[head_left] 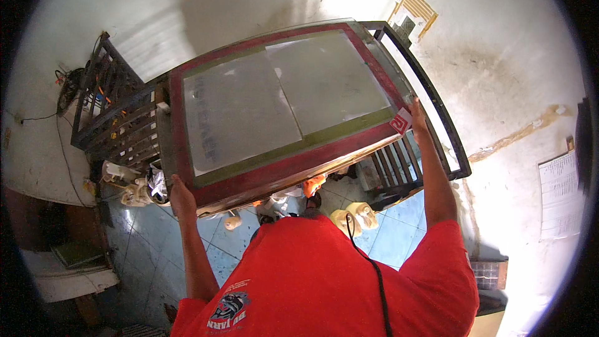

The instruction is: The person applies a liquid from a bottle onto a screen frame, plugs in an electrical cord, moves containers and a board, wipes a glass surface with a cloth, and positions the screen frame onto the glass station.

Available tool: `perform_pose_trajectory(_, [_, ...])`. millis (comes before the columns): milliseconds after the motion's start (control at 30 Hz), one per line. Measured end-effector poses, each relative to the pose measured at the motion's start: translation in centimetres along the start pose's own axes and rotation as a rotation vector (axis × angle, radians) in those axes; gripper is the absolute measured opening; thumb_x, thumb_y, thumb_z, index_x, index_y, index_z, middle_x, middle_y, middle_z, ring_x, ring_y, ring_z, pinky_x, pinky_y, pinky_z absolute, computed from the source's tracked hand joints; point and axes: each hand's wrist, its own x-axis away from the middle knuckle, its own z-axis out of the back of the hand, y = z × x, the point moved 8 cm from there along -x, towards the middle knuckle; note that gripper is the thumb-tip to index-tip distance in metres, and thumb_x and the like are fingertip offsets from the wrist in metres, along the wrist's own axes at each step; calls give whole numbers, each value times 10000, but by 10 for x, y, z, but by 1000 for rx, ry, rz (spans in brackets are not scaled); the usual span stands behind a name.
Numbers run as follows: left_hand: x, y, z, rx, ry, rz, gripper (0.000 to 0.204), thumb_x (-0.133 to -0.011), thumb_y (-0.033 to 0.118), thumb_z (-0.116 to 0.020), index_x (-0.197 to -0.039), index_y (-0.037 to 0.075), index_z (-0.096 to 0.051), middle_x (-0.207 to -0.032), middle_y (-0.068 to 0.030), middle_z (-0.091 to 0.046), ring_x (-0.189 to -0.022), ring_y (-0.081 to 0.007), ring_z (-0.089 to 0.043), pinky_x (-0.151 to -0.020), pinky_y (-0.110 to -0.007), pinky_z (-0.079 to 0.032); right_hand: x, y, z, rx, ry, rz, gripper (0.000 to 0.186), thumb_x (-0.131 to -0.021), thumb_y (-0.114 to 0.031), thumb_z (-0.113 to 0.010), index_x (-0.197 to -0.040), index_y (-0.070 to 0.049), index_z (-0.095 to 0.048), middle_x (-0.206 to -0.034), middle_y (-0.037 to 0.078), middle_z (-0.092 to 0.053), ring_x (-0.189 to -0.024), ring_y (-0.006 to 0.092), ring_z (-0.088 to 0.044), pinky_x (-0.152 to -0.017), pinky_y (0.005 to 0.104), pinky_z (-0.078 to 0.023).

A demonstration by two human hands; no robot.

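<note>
Both arms were raised and extended forward from the shoulders, bare below short red sleeves. The left forearm rose nearly straight, elbow only slightly bent. The left hand point(181, 195) was closed in a grip around the near left corner of the red-framed screen point(281, 97), fingers hidden beneath its edge. The right arm reached higher and further out. The right hand point(417, 114) gripped the frame's right corner, thumb on top, fingers curled behind the edge.
</note>
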Motion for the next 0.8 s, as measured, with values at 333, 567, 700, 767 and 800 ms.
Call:
perform_pose_trajectory(333, [6, -3, -30, -331, -166, 129, 782, -888, 591, -204, -1217, -80, -435, -1237, -282, -434, -1160, -398, -412, -940, -420, -332, -40, 20, 30, -75, -107, -108, 845, -834, -661, -299, -1348, 9, -268, -1353, 178, -351, -1245, 270, -343, -1031, 366, -228])
perform_pose_trajectory(567, [30, 52, -44, -349, -103, 117, 813, -863, 633, -226, -1260, -54, -399, -1276, -269, -400, -1198, -381, -379, -966, -424, -304, -35, 17, 46, -103, 68, -19, 800, -845, -618, -359, -1329, 17, -310, -1347, 178, -356, -1236, 267, -354, -1031, 362, -229])
perform_pose_trajectory(700, [28, 43, -38, -304, -61, 16, 779, -863, 638, -236, -1143, -53, -460, -1053, -222, -500, -973, -361, -468, -836, -422, -347, -36, 12, 48, 28, 113, 113, 725, -874, -576, -341, -1311, 3, -348, -1323, 187, -377, -1221, 266, -363, -1022, 360, -245])
perform_pose_trajectory(767, [27, 41, -34, -333, 114, -75, 749, -869, 631, -236, -953, -49, -539, -830, -172, -523, -761, -328, -475, -702, -432, -357, -35, 11, 41, -23, 94, 100, 832, -827, -642, -360, -1349, -1, -261, -1341, 206, -346, -1239, 277, -343, -1035, 379, -215])
perform_pose_trajectory(800, [26, 45, -40, -319, 46, -81, 710, -872, 628, -238, -863, -37, -488, -758, -145, -461, -705, -305, -416, -653, -431, -321, -35, 13, 43, -51, 90, 93, 891, -803, -674, -369, -1368, -3, -217, -1350, 216, -331, -1248, 283, -333, -1042, 388, -200])
